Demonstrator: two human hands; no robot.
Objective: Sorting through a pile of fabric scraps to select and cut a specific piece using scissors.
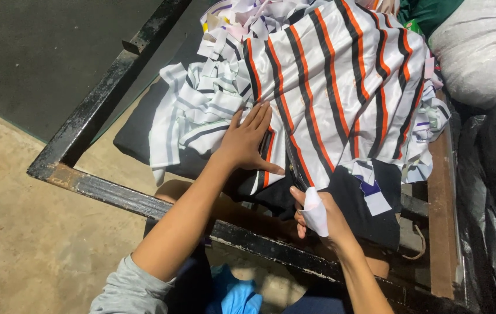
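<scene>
A white cloth with black and orange stripes (341, 81) lies spread over a dark surface. My left hand (248, 139) rests flat on its lower left edge, fingers together and pointing up. My right hand (317, 215) is lower, at the cloth's bottom edge, its fingers closed around a dark tool that is mostly hidden, with a white wrap on one finger. What the tool is I cannot tell for sure. A heap of white and grey striped cloth strips (201, 110) lies left of my left hand.
A black, worn metal frame (96, 99) runs along the left and front. More cloth scraps (242, 17) pile at the top. A white sack (480, 46) and black plastic bag (492, 192) stand on the right. Concrete floor (21, 232) lies to the left.
</scene>
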